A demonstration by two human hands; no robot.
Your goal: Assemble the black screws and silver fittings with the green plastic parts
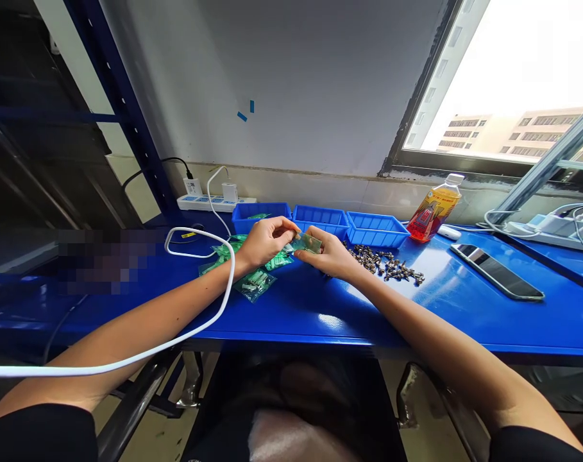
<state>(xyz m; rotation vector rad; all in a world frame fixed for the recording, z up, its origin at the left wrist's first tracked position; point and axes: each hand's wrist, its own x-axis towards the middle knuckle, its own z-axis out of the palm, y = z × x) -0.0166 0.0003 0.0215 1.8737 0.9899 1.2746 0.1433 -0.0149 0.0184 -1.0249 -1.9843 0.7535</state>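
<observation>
Both hands meet over the blue table [320,308] and pinch one small green plastic bag [308,242] between them. My left hand [267,240] grips its left end with fingers closed. My right hand [327,251] holds the right end, fingers curled. A heap of similar green bags [253,273] lies under and left of my left hand. A pile of small metal parts [385,263] is scattered just right of my right hand.
Three blue bins [322,221] stand in a row behind the hands. An orange drink bottle [434,208], a phone [497,271], power strips [209,202] and a white cable [195,253] across my left arm are also on the table. A window is at upper right.
</observation>
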